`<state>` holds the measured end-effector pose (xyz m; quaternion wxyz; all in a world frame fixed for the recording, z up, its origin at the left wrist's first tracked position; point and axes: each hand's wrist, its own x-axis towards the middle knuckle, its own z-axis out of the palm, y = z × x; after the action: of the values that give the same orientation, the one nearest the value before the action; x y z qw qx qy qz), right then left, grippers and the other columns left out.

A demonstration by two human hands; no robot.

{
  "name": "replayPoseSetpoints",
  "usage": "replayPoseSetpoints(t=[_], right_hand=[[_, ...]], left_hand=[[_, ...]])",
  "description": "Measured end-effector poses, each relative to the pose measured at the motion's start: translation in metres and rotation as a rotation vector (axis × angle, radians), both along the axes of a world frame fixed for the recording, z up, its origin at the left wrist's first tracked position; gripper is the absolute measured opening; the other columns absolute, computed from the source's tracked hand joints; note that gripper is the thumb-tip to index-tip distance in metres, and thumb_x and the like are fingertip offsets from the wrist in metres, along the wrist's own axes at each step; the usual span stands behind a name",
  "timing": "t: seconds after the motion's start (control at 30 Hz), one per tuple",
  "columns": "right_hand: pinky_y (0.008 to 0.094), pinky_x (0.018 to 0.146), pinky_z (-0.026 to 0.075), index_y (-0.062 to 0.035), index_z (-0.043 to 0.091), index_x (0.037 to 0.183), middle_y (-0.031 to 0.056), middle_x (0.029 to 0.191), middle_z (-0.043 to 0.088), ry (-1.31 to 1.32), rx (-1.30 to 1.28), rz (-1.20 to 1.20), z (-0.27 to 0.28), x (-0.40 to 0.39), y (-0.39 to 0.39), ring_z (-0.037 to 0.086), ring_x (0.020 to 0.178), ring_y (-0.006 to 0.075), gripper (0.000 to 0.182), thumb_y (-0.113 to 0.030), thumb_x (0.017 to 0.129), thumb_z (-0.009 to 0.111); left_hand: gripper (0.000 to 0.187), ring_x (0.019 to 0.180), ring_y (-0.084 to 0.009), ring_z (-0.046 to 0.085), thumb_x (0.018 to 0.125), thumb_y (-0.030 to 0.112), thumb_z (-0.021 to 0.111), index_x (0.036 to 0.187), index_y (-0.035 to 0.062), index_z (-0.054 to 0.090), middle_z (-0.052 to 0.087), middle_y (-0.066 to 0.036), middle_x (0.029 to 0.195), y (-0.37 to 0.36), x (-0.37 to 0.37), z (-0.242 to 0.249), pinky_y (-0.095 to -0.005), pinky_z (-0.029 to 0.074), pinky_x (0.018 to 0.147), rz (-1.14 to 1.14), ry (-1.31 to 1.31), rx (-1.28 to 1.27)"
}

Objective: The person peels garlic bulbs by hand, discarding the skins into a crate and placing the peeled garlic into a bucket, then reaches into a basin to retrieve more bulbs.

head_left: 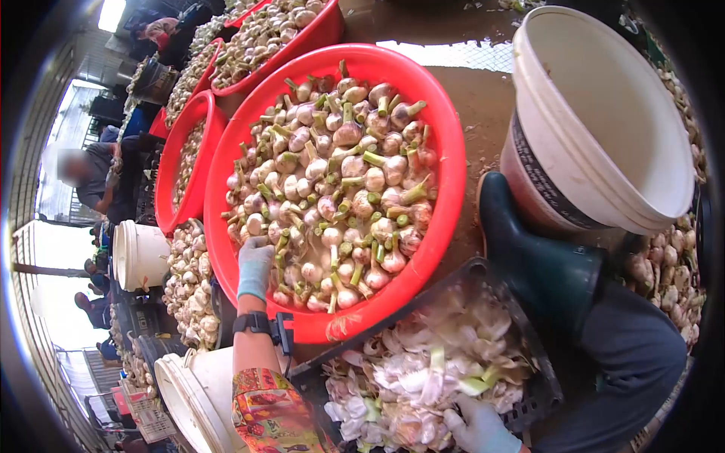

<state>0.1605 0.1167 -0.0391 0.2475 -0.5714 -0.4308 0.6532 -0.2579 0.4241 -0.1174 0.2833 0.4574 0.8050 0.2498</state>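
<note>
My left hand (255, 266), in a pale glove, reaches over the near rim of a large red tub (451, 189). Its fingers curl down around a garlic bulb, which is mostly hidden beneath them. The tub is heaped with garlic bulbs (347, 134) with short-cut green stems. Lower right, my right hand (477, 424), also gloved, sits over loose garlic skins (423, 381) in a black plastic crate (540, 404). Its thumb and fingers are spread at the peelings, with no bulb visible in them.
A large white bucket (529, 106) stands at the upper right, beside my dark rubber boot (529, 253). Further red tubs (214, 162) of garlic, a garlic pile (189, 287) and white buckets (140, 253) lie to the left. A person (102, 177) sits farther back.
</note>
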Motion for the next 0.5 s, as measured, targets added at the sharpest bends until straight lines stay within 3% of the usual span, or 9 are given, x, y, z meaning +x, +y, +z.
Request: replayPoseSetpoints(t=[0.1, 0.13, 0.2, 0.27, 0.3, 0.33, 0.4, 0.47, 0.5], right_hand=[[0.0346, 0.060, 0.044, -0.0001, 0.055, 0.089, 0.0155, 0.068, 0.055, -0.020, -0.080, 0.009, 0.010, -0.003, 0.025, 0.055, 0.062, 0.0248, 0.014, -0.014, 0.089, 0.050], [0.0347, 0.059, 0.043, 0.0002, 0.054, 0.087, 0.0157, 0.068, 0.053, -0.026, -0.141, 0.015, 0.008, -0.005, 0.029, 0.054, 0.061, 0.0256, 0.014, -0.014, 0.089, 0.051], [0.0354, 0.059, 0.043, 0.0005, 0.053, 0.085, 0.0155, 0.067, 0.052, -0.039, -0.176, 0.012, 0.004, -0.009, 0.034, 0.052, 0.060, 0.0261, 0.015, -0.014, 0.089, 0.051], [0.0360, 0.058, 0.042, 0.0007, 0.053, 0.083, 0.0152, 0.066, 0.051, -0.034, -0.206, 0.011, 0.008, -0.012, 0.031, 0.051, 0.059, 0.0267, 0.016, -0.014, 0.088, 0.051], [0.0356, 0.057, 0.042, 0.0009, 0.053, 0.083, 0.0150, 0.066, 0.050, -0.040, -0.182, -0.011, 0.010, -0.014, 0.032, 0.050, 0.058, 0.0262, 0.016, -0.014, 0.088, 0.051], [0.0351, 0.056, 0.041, 0.0010, 0.052, 0.083, 0.0147, 0.065, 0.050, -0.045, -0.142, -0.035, 0.010, -0.016, 0.035, 0.049, 0.058, 0.0257, 0.016, -0.014, 0.088, 0.051], [0.0329, 0.056, 0.041, 0.0004, 0.052, 0.084, 0.0113, 0.065, 0.050, -0.054, -0.022, -0.045, 0.004, -0.018, 0.027, 0.048, 0.057, 0.0205, 0.016, -0.014, 0.090, 0.050], [0.0308, 0.057, 0.041, -0.0004, 0.054, 0.088, 0.0071, 0.066, 0.051, 0.030, -0.256, -0.048, 0.003, -0.010, 0.018, 0.049, 0.060, 0.0157, 0.014, -0.014, 0.091, 0.049], [0.0288, 0.057, 0.042, -0.0010, 0.054, 0.089, 0.0042, 0.067, 0.052, 0.023, -0.178, -0.048, 0.004, -0.009, 0.017, 0.048, 0.061, 0.0125, 0.014, -0.014, 0.092, 0.048]], left_hand=[[0.035, 0.050, -0.0138, 0.051, 0.080, 0.028, 0.068, 0.102, 0.0047, 0.054, 0.058, -0.006, 0.081, 0.041, 0.010, -0.001, -0.0275, 0.039, 0.038, 0.204, -0.009, -0.083], [0.067, 0.072, -0.0189, 0.060, 0.075, 0.039, 0.071, 0.122, -0.0028, 0.047, 0.063, -0.012, 0.095, 0.048, 0.015, -0.003, -0.0333, 0.050, 0.059, 0.147, 0.079, -0.195], [0.065, 0.067, -0.0190, 0.060, 0.071, 0.034, 0.074, 0.118, -0.0028, 0.050, 0.064, -0.009, 0.087, 0.058, 0.019, -0.018, -0.0324, 0.049, 0.057, 0.141, 0.163, -0.349], [0.048, 0.062, -0.0193, 0.059, 0.068, 0.024, 0.073, 0.106, -0.0025, 0.057, 0.064, -0.009, 0.078, 0.055, -0.008, -0.047, -0.0341, 0.049, 0.057, -0.108, -0.106, -0.270], [0.028, 0.065, -0.0245, 0.061, 0.069, 0.014, 0.065, 0.092, -0.0015, 0.063, 0.065, -0.014, 0.078, 0.056, 0.004, -0.047, -0.0353, 0.050, 0.061, -0.166, 0.205, -0.445], [0.023, 0.074, -0.0301, 0.063, 0.071, 0.011, 0.058, 0.090, -0.0002, 0.064, 0.066, -0.018, 0.085, 0.043, 0.030, -0.028, -0.0354, 0.050, 0.069, -0.430, 0.350, -0.353], [0.034, 0.087, -0.0318, 0.063, 0.073, 0.018, 0.058, 0.103, 0.0021, 0.061, 0.065, -0.021, 0.098, 0.043, 0.041, -0.029, -0.0351, 0.049, 0.078, -0.549, 0.417, -0.571], [0.038, 0.089, -0.0316, 0.062, 0.074, 0.023, 0.060, 0.106, 0.0020, 0.061, 0.065, -0.021, 0.097, 0.032, 0.041, -0.027, -0.0370, 0.049, 0.079, -0.643, 0.070, -0.642], [0.042, 0.090, -0.0306, 0.062, 0.074, 0.026, 0.062, 0.109, 0.0022, 0.060, 0.066, -0.019, 0.098, 0.025, 0.050, -0.020, -0.0371, 0.049, 0.080, -0.737, 0.094, -0.679]])
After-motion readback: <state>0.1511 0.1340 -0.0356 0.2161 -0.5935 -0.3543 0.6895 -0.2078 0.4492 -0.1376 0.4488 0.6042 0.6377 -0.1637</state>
